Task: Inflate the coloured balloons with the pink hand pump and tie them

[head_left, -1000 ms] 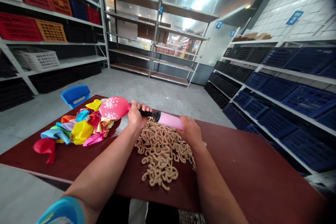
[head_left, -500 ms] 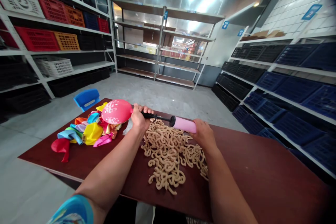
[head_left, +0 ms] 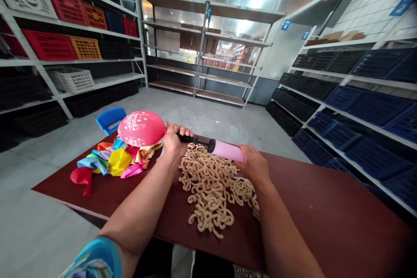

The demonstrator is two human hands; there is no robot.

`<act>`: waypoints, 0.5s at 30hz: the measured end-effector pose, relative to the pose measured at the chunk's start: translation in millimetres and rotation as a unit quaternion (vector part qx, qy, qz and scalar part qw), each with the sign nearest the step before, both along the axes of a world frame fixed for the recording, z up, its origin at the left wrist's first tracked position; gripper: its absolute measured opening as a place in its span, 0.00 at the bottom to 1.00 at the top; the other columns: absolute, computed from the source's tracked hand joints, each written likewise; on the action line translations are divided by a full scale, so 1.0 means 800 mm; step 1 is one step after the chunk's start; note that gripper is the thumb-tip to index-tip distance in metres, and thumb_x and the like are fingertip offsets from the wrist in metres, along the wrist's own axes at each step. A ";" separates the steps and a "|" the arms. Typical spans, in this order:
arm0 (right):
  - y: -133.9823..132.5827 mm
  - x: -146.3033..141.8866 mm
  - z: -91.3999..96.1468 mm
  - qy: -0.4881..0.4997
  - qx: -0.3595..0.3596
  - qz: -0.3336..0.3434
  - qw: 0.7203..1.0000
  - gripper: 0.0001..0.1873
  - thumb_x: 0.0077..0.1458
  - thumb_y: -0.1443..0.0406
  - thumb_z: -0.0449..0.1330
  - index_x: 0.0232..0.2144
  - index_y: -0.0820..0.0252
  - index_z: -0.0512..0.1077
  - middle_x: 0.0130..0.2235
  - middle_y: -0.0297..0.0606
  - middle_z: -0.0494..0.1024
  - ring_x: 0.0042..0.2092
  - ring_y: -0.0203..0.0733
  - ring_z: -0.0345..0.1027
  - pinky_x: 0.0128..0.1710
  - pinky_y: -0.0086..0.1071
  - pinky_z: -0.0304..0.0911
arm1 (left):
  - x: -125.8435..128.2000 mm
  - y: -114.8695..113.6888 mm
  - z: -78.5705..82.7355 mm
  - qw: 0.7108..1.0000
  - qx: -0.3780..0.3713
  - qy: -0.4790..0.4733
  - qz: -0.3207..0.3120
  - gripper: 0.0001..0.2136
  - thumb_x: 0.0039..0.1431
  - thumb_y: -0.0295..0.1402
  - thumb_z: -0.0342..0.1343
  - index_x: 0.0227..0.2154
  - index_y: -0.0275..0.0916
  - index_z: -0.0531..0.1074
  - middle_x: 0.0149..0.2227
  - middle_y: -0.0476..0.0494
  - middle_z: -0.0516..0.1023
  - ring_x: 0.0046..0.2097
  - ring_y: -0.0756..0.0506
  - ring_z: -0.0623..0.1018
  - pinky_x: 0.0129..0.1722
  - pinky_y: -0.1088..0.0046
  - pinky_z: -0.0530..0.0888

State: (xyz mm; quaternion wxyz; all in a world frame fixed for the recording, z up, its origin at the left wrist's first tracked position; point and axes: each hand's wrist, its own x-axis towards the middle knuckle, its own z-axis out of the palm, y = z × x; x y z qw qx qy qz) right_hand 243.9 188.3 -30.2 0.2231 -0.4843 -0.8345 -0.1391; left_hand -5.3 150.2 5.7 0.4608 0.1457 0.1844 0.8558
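My left hand (head_left: 175, 139) is closed around the black nozzle end of a balloon pump, where the neck of a red balloon meets it. The red balloon (head_left: 142, 128) is partly inflated, bears white print, and hangs over a heap of flat balloons (head_left: 119, 162) in several colours. My right hand (head_left: 253, 163) grips the far end of the pump's pink barrel (head_left: 226, 150). Between my hands a black rod shows. Below the pump a pile of beige, curled, worm-like pieces (head_left: 211, 189) lies on the table.
The dark red-brown table (head_left: 299, 208) extends to both sides. A blue chair (head_left: 110, 119) stands behind its left far edge. Shelves with crates (head_left: 48, 45) line the left, dark blue and black crates (head_left: 352, 117) the right, and a metal rack (head_left: 200, 47) the back.
The red balloon has grown larger. Both hands stay closed on the pump, and the length of rod between them looks slightly shorter. The view has shifted a little.
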 end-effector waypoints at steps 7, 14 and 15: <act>0.029 0.032 -0.015 0.001 0.010 -0.022 1.000 0.15 0.43 0.63 0.57 0.36 0.57 0.65 0.36 0.37 0.71 0.38 0.42 0.61 0.36 0.33 0.51 | -0.018 -0.002 0.004 1.000 -0.001 -0.017 0.024 0.20 0.56 0.45 0.46 0.18 0.39 0.48 0.14 0.54 0.53 0.17 0.52 0.61 0.21 0.73 0.62; 0.006 -0.009 -0.013 -0.031 0.015 0.037 0.999 0.16 0.43 0.61 0.57 0.37 0.60 0.64 0.35 0.41 0.71 0.39 0.44 0.61 0.39 0.34 0.51 | 0.015 0.001 -0.008 1.000 0.014 0.012 -0.010 0.19 0.57 0.43 0.46 0.18 0.39 0.48 0.15 0.53 0.53 0.18 0.51 0.62 0.22 0.73 0.63; 0.004 -0.014 -0.013 -0.031 0.016 0.044 0.998 0.17 0.44 0.61 0.57 0.38 0.60 0.64 0.36 0.41 0.71 0.39 0.45 0.61 0.40 0.34 0.51 | 0.021 0.002 -0.009 0.999 0.017 0.018 -0.020 0.19 0.57 0.44 0.46 0.18 0.39 0.48 0.15 0.53 0.54 0.18 0.51 0.62 0.22 0.72 0.63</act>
